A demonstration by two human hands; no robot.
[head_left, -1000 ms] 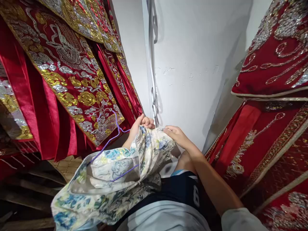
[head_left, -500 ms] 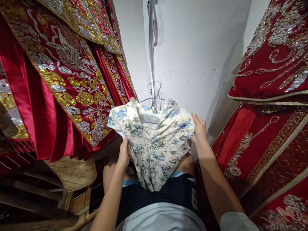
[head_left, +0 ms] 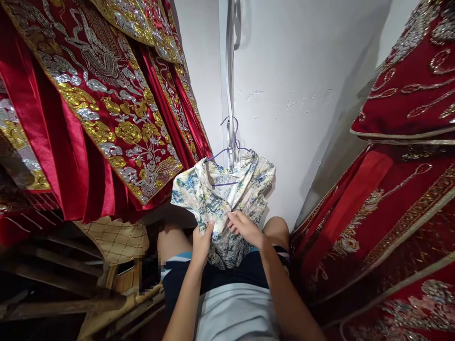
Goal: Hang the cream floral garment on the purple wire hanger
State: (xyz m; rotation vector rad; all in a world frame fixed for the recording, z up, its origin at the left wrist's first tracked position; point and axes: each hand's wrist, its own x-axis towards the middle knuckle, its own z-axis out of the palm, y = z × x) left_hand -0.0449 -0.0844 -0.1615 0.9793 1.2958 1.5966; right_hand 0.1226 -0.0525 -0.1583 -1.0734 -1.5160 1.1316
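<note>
A short-sleeved floral top (head_left: 220,192) in cream, blue and green hangs on a thin purple hanger (head_left: 234,144) in front of me, above my lap. My left hand (head_left: 202,241) grips its side low on the left, thumb on the front and fingers behind the cloth. At the middle of the chest, just under the neckline, my right hand (head_left: 246,230) has its bent fingers closed on the front of the fabric. The lower part of the top is bunched over my dark shorts (head_left: 234,274).
Red costumes with gold and silver embroidery (head_left: 106,109) hang on the left, and more beaded red garments (head_left: 377,203) on the right. A white wall (head_left: 284,71) with a narrow vertical rail (head_left: 229,61) stands ahead. Lower left is a wooden chair with a quilted cushion (head_left: 113,239).
My right hand has left the right sleeve and come inward to the chest of the top. My left hand has shifted right and lower, and the shoulders of the top have drooped.
</note>
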